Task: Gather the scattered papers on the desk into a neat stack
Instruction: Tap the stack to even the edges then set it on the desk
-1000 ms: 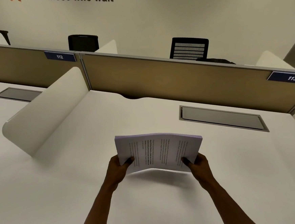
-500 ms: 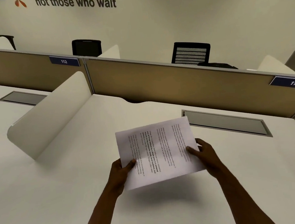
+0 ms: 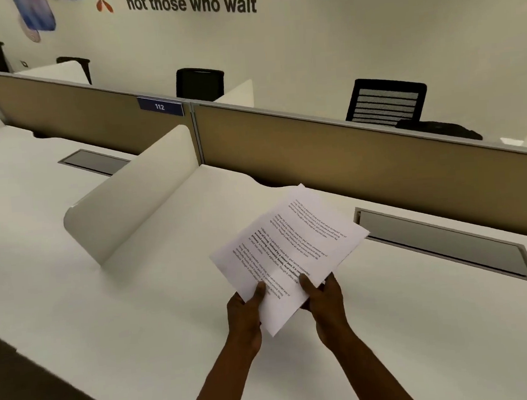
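A stack of white printed papers (image 3: 291, 248) is held above the white desk (image 3: 138, 304), turned so its long side runs away to the upper right. My left hand (image 3: 244, 315) grips its near left edge with the thumb on top. My right hand (image 3: 322, 299) grips the near right edge, thumb on the top sheet. The sheets look aligned, with one edge slightly offset near my right thumb. No loose papers show on the desk.
A rounded white side divider (image 3: 129, 194) stands to the left. A tan partition (image 3: 347, 161) runs along the desk's back. A grey cable-tray lid (image 3: 442, 242) sits right of the papers, another lid (image 3: 93, 161) on the neighbouring desk. Black chairs (image 3: 385, 102) stand beyond.
The stack has turned from lying crosswise to pointing away to the upper right. Both hands have come close together at its near end. The view has shifted right.
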Available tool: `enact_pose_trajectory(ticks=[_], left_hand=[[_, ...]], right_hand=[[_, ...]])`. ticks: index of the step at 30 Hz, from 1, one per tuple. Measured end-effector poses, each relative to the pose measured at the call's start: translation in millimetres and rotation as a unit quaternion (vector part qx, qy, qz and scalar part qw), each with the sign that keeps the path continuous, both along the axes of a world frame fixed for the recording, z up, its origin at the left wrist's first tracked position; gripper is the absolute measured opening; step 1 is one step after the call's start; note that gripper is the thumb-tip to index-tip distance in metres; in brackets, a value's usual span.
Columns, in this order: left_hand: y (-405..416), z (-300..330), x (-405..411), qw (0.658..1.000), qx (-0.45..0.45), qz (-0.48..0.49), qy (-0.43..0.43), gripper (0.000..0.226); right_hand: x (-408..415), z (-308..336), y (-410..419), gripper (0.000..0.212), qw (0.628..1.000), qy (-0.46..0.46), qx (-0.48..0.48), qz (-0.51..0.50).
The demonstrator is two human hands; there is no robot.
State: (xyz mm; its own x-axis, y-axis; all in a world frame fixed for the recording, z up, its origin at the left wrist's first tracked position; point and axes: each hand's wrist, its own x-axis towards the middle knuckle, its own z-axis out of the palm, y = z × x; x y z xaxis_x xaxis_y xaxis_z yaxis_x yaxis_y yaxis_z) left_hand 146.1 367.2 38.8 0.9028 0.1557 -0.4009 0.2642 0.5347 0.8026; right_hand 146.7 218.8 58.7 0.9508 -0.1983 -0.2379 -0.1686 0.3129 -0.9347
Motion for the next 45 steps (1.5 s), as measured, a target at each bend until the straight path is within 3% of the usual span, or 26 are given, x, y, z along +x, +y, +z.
enact_pose_trajectory(ticks=[4,6,8,10,12,14,16,18,22,25,32,37,41,45], left_hand=[[15,9,-12,0.995,0.091,0.029,0.006,0.032],[39,20,-8,0.978,0.194,0.075,0.025,0.06],[73,34,3,0.923,0.362,0.115,0.058,0.088],[106,52,22,0.836,0.54,0.091,0.029,0.085],[132,68,55,0.771,0.637,0.004,-0.016,0.072],[149,81,94,0.761,0.643,-0.083,-0.013,0.067],[164,91,137,0.795,0.595,-0.118,0.017,0.063],[180,96,181,0.832,0.546,-0.098,0.028,0.055],[217,91,266,0.841,0.536,-0.073,0.019,0.047],[243,75,338,0.828,0.553,-0.091,0.017,0.05],[272,2,457,0.782,0.592,-0.193,0.039,0.047],[270,-52,487,0.734,0.64,-0.223,0.036,0.049],[259,-66,490,0.717,0.668,-0.194,0.037,0.049],[258,-70,493,0.717,0.67,-0.188,0.039,0.06]], right_hand=[[16,-11,3,0.039,0.999,0.016,-0.025,0.027],[25,-14,3,0.038,0.998,0.017,-0.028,0.056],[37,-11,5,0.041,0.996,0.011,-0.041,0.076],[53,-5,11,0.041,0.993,-0.003,-0.052,0.107],[73,5,21,0.038,0.988,-0.022,-0.065,0.14],[95,15,36,0.036,0.982,-0.033,-0.071,0.174],[123,22,56,0.035,0.976,-0.037,-0.074,0.202],[156,27,78,0.034,0.974,-0.032,-0.07,0.213],[235,26,128,0.034,0.98,-0.008,-0.057,0.191],[301,11,165,0.043,0.984,0.02,-0.046,0.169],[410,-42,230,0.041,0.988,0.101,-0.034,0.112],[437,-83,242,0.044,0.979,0.12,-0.135,0.098],[445,-91,246,0.052,0.95,0.167,-0.264,-0.008],[452,-91,260,0.049,0.941,0.167,-0.292,-0.046]])
